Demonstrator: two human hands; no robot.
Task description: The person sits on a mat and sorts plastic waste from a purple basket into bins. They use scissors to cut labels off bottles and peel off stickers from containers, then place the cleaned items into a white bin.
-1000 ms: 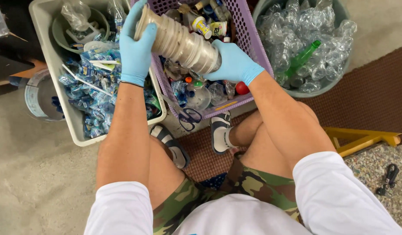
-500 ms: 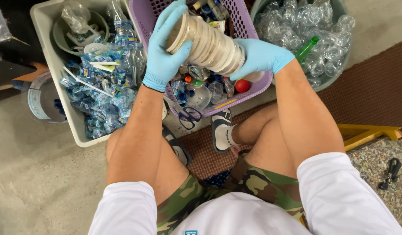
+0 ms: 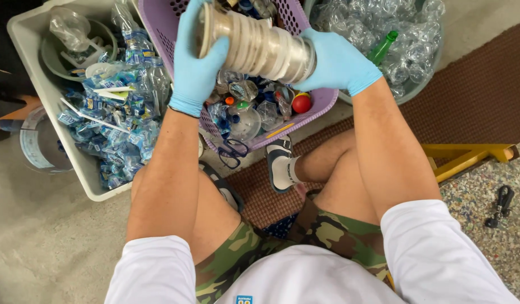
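1. Lying on its side in mid-air, the cup stack hangs over the purple basket, touching neither the basket rim nor its contents.
2. Its long axis runs roughly left to right across the view, tilted slightly down toward the right end.
3. The left hand, in a blue glove, caps the left end; its fingers are curled round the rim and closed on the stack.
4. The right hand, also gloved, presses the opposite end, fingers wrapped and closed on it. Both hands are in contact, so neither is nearer; the stack is pinned end to end between them.
5. Directly below, the basket holds crushed clear plastic, small caps and a red ball.
6. Scissors hang at the basket's near edge.
7. To the left stands a grey bin of blue-labelled wrappers; to the right, a tub of clear bottles with one green bottle.
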